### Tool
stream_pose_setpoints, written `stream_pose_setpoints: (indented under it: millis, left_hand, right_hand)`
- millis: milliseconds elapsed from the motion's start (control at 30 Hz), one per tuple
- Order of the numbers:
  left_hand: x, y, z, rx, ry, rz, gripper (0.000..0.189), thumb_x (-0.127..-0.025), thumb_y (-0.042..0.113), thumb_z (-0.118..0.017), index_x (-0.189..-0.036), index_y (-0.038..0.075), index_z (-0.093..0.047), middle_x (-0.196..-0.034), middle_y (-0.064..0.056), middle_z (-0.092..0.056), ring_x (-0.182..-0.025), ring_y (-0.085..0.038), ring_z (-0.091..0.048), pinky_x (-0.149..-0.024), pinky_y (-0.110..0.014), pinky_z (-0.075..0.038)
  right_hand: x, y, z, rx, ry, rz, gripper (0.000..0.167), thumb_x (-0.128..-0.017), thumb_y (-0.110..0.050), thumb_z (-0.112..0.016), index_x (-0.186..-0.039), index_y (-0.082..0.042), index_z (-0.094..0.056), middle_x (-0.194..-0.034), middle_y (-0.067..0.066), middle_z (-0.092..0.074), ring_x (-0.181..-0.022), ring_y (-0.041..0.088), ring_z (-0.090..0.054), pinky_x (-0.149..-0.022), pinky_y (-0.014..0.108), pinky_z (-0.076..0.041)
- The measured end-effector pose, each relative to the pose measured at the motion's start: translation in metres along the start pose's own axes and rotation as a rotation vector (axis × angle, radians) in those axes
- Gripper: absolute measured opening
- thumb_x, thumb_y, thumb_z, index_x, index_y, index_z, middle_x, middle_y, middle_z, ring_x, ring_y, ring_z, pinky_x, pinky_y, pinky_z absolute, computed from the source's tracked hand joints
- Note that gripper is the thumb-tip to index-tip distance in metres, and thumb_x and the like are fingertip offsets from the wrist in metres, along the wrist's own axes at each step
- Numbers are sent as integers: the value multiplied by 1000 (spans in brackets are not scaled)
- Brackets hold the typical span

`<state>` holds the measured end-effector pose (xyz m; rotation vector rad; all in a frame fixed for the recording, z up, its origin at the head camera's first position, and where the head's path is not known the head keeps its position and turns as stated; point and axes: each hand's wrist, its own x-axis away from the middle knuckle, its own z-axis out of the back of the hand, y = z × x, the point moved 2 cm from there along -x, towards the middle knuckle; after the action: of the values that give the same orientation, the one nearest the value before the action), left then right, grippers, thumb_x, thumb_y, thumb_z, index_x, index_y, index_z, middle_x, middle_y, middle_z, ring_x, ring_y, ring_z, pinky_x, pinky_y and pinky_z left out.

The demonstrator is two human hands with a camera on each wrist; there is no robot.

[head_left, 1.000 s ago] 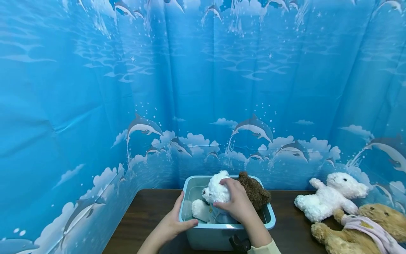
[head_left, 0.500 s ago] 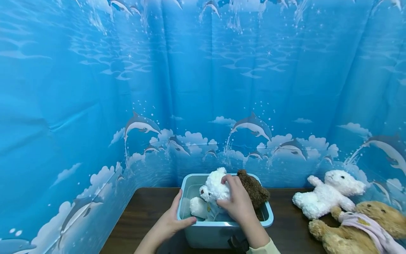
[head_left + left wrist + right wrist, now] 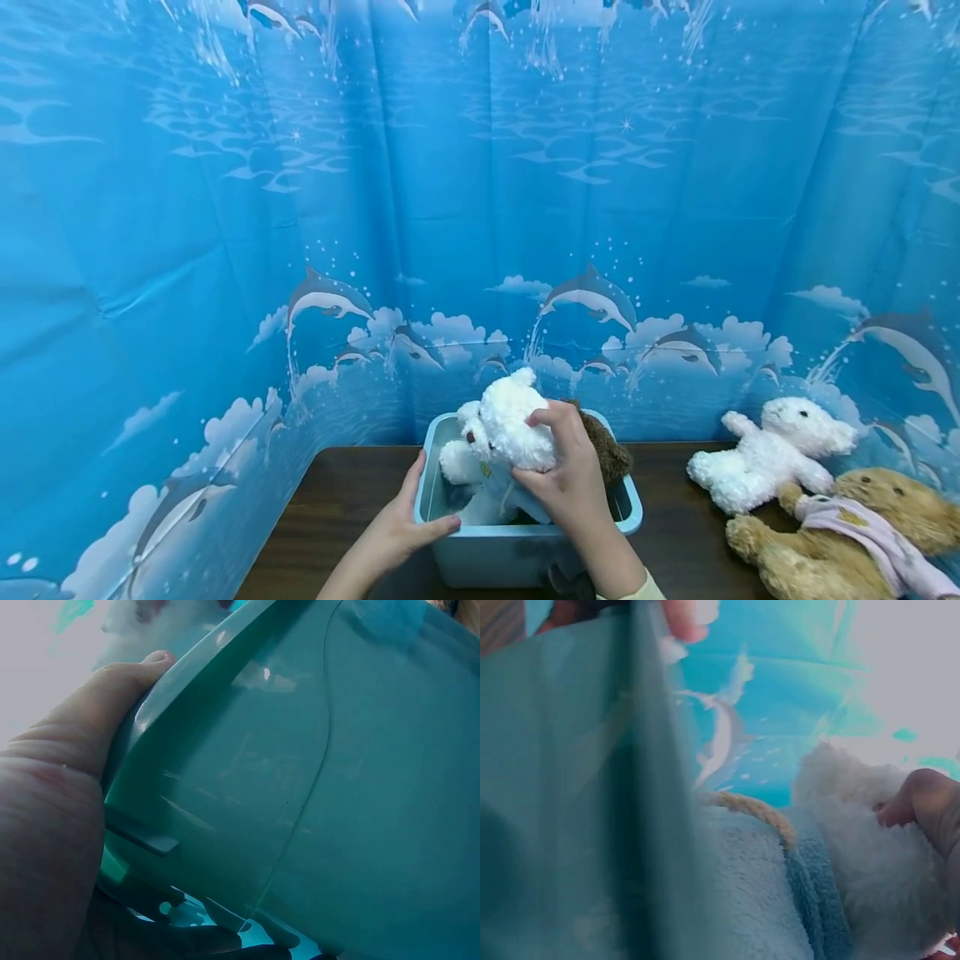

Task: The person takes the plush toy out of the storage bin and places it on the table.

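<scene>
My right hand [image 3: 566, 471] grips a fluffy white teddy bear [image 3: 510, 417] by the head, above the light blue plastic bin [image 3: 517, 531]. The bear is tilted and wears a pale blue garment, and its lower body is still inside the bin. In the right wrist view, a thumb presses into the white fur [image 3: 877, 862] beside the blue cloth [image 3: 757, 877]. My left hand [image 3: 401, 521] holds the bin's left front corner, its thumb [image 3: 112, 690] over the rim in the left wrist view. A dark brown plush [image 3: 603, 450] sits in the bin, partly hidden behind the right hand.
On the dark wooden table [image 3: 322, 508], a white teddy bear [image 3: 772, 454] lies to the right of the bin. Nearer, a tan teddy bear [image 3: 855, 533] in a pink garment lies beside it. A blue dolphin-print curtain [image 3: 480, 208] hangs behind the table.
My right hand has lifted the white teddy bear upward, so more of its body shows above the bin. The left hand keeps its place on the bin. The view has shifted slightly.
</scene>
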<state>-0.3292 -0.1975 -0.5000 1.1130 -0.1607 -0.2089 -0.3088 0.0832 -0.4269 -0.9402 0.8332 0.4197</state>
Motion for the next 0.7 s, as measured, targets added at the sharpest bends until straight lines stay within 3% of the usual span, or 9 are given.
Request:
stream_pose_setpoints:
  millis: [167, 433, 700]
  left_hand:
    - [3, 1, -2, -3, -6, 3, 120, -94, 47, -84, -177, 19, -3, -178, -25, -26, -147, -50, -48, -108, -74, -50]
    - [5, 1, -1, -12, -1, -8, 121, -92, 49, -84, -177, 21, -3, -180, -24, -24, -152, -52, -45, -113, -78, -43]
    - [3, 3, -1, 54, -23, -22, 122, -92, 45, -87, -177, 22, -2, -175, -27, -30, -138, -46, -57, -104, -71, -55]
  right_hand:
    - [1, -19, 22, -56, 64, 47, 72, -68, 4, -100, -125, -18, -63, -148, 4, -58, -130, 22, -58, -95, 53, -61]
    - [2, -36, 60, -168, 190, 170, 70, -65, 12, -96, -124, -2, -60, -148, 17, -58, -135, 20, -57, -106, 22, -51]
    - [-4, -26, 103, -234, 301, 232, 68, -66, 17, -89, -123, 14, -52, -150, 21, -55, -136, 29, -56, -106, 28, -49]
